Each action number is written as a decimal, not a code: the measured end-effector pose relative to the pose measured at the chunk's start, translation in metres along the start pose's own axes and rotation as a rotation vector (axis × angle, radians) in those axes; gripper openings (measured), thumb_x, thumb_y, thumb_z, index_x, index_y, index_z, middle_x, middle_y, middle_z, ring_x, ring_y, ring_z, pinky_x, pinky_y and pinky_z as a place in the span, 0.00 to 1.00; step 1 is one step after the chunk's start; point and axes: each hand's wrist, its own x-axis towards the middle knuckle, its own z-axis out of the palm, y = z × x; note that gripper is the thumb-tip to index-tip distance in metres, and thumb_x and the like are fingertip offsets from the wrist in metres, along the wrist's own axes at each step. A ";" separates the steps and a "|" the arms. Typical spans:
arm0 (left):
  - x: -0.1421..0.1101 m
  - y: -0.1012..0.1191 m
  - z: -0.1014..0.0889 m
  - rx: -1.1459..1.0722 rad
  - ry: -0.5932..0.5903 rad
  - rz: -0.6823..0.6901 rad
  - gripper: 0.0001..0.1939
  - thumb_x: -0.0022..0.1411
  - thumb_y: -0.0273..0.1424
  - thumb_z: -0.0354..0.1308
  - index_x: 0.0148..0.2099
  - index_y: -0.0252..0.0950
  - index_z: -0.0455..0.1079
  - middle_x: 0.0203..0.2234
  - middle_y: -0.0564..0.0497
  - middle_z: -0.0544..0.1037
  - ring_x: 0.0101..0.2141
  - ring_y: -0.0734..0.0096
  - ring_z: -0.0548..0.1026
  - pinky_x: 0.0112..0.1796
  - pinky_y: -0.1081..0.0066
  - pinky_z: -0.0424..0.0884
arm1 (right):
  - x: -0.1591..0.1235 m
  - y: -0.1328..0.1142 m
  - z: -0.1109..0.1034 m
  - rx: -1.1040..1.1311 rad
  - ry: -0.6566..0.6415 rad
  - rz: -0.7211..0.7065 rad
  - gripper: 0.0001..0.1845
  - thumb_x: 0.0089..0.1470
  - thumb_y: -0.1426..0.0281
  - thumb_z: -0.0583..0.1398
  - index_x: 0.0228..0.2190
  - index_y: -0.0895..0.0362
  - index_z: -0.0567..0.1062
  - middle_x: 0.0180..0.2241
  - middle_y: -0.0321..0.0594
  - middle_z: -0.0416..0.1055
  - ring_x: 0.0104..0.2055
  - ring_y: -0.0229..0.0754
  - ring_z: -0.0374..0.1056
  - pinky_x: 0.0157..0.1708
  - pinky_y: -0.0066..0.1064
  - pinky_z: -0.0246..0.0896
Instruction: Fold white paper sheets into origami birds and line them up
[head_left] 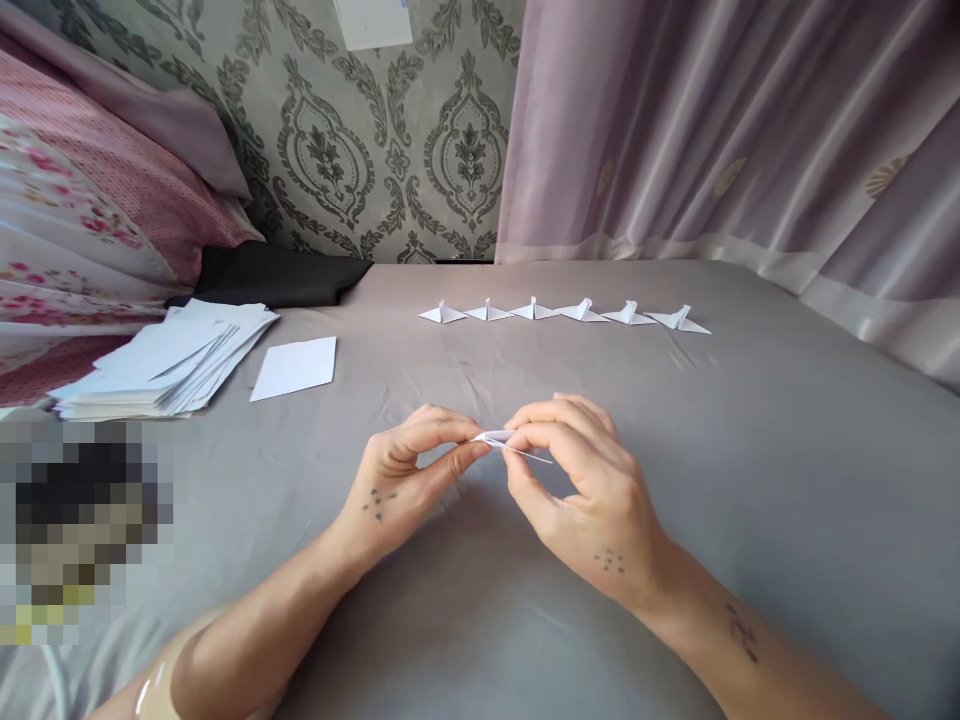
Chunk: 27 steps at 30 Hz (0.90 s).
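My left hand (409,465) and my right hand (581,490) meet over the grey sheet (750,480), both pinching a small folded white paper piece (499,440) between thumbs and fingertips. The paper is narrow and flattened, with a thin point sticking out to the right under my right fingers. Much of it is hidden by my fingers. Beyond my hands, a row of several finished white folded paper figures (562,313) stands in a line on the sheet.
A fanned stack of white paper sheets (169,365) lies at the left, with a single loose sheet (295,367) beside it. Pink floral bedding (90,210) and a dark cushion (277,272) sit at the back left. A curtain (750,130) hangs at the right.
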 end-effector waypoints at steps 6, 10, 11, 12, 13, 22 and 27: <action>-0.003 0.000 0.003 0.047 -0.023 0.069 0.09 0.59 0.27 0.61 0.40 0.43 0.80 0.35 0.48 0.82 0.36 0.64 0.77 0.39 0.68 0.73 | 0.000 -0.003 -0.001 -0.036 -0.021 -0.029 0.09 0.53 0.78 0.60 0.34 0.52 0.74 0.37 0.38 0.73 0.38 0.40 0.70 0.49 0.44 0.60; -0.007 0.003 0.006 0.018 0.004 0.006 0.09 0.56 0.27 0.64 0.39 0.42 0.80 0.33 0.49 0.82 0.33 0.64 0.79 0.35 0.70 0.76 | -0.002 -0.003 0.002 -0.063 0.001 -0.021 0.07 0.52 0.76 0.62 0.32 0.52 0.75 0.38 0.38 0.73 0.39 0.41 0.70 0.48 0.44 0.60; -0.008 0.003 0.006 0.008 0.008 -0.010 0.09 0.55 0.27 0.65 0.40 0.42 0.80 0.32 0.50 0.82 0.31 0.65 0.79 0.34 0.71 0.76 | -0.002 -0.003 0.002 -0.075 0.006 -0.023 0.07 0.52 0.76 0.62 0.31 0.52 0.75 0.38 0.38 0.73 0.39 0.42 0.69 0.48 0.44 0.60; -0.008 0.002 0.007 -0.005 0.012 -0.023 0.09 0.55 0.27 0.65 0.40 0.42 0.80 0.31 0.50 0.82 0.30 0.66 0.79 0.33 0.71 0.76 | -0.002 -0.003 0.002 -0.085 0.008 -0.030 0.07 0.52 0.77 0.61 0.30 0.51 0.75 0.39 0.38 0.73 0.39 0.42 0.69 0.48 0.45 0.60; -0.009 0.002 0.007 -0.021 0.012 -0.032 0.09 0.55 0.27 0.65 0.40 0.42 0.80 0.30 0.51 0.82 0.29 0.66 0.79 0.32 0.71 0.77 | -0.002 -0.003 0.001 -0.091 0.006 -0.041 0.08 0.52 0.78 0.61 0.29 0.51 0.75 0.39 0.38 0.73 0.40 0.42 0.69 0.48 0.44 0.59; -0.009 -0.005 0.008 -0.082 0.005 -0.146 0.08 0.55 0.26 0.64 0.37 0.43 0.81 0.25 0.54 0.82 0.27 0.68 0.79 0.32 0.73 0.77 | -0.002 0.000 0.002 -0.090 -0.039 -0.047 0.09 0.55 0.79 0.58 0.30 0.54 0.73 0.39 0.39 0.74 0.41 0.41 0.70 0.46 0.40 0.58; -0.007 -0.003 0.009 -0.122 -0.025 -0.162 0.08 0.53 0.27 0.66 0.38 0.42 0.81 0.29 0.52 0.83 0.32 0.65 0.80 0.34 0.71 0.77 | -0.001 0.002 0.002 -0.066 -0.013 0.010 0.06 0.56 0.75 0.60 0.29 0.54 0.73 0.36 0.39 0.74 0.37 0.40 0.70 0.44 0.39 0.60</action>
